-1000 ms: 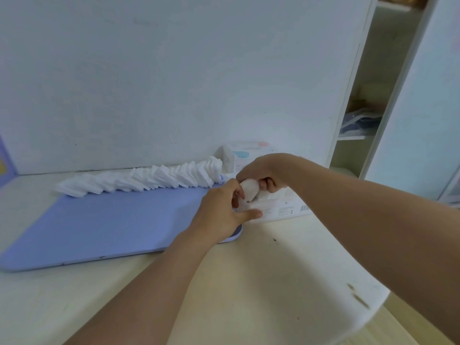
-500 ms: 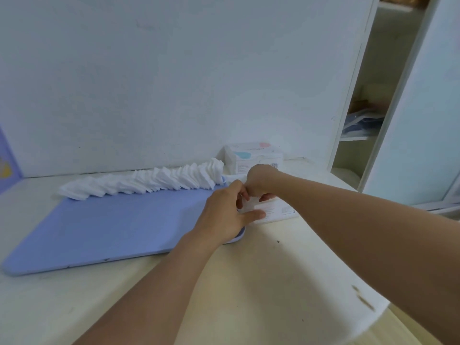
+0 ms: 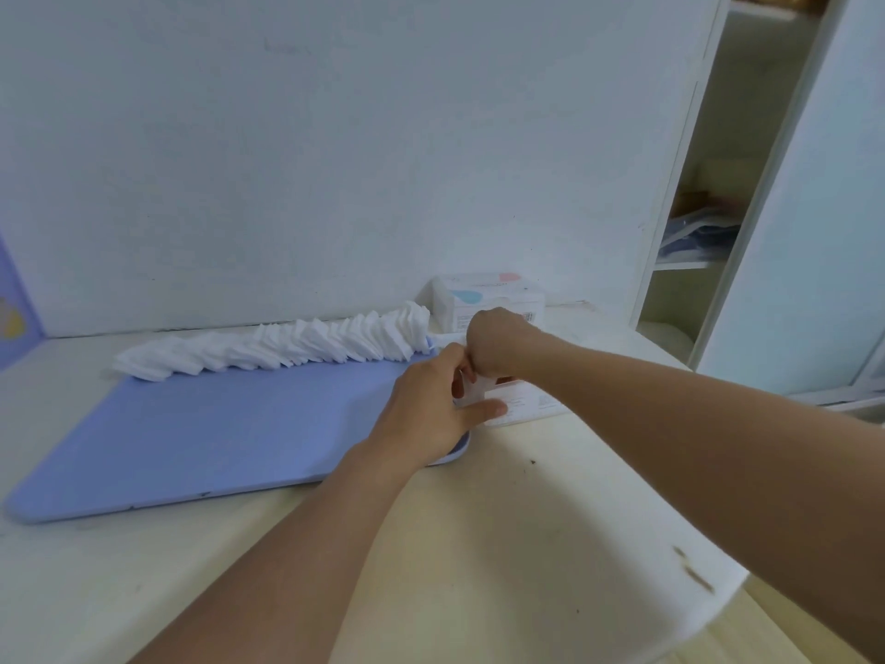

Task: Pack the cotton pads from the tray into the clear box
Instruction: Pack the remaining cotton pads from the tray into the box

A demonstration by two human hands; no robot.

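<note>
Mid-packing: both hands meeting at the clear box (image 3: 522, 408), just beside the tray's right end, about 3 o'clock from the blue tray (image 3: 215, 424). Right hand (image 3: 498, 345) knuckles-up over the box, fingers curled down, seemingly pressing a small batch of white pads into it; whether anything sits pinched in that curl, impossible to tell. Left hand (image 3: 431, 404) at 9 o'clock of the box, thumb laid along its near edge, fingers bent against its side, apparently bracing it. Long slanted row of cotton pads (image 3: 287, 347) lying along the tray's far edge, toward 12 o'clock, so most of the job probably remaining. A second printed box (image 3: 488, 299) behind, at 12 o'clock from the hands. Next, likely: seat this batch flat, release, reach to 11 o'clock for the nearest end of the row, pinch a modest stack without fanning it.
</note>
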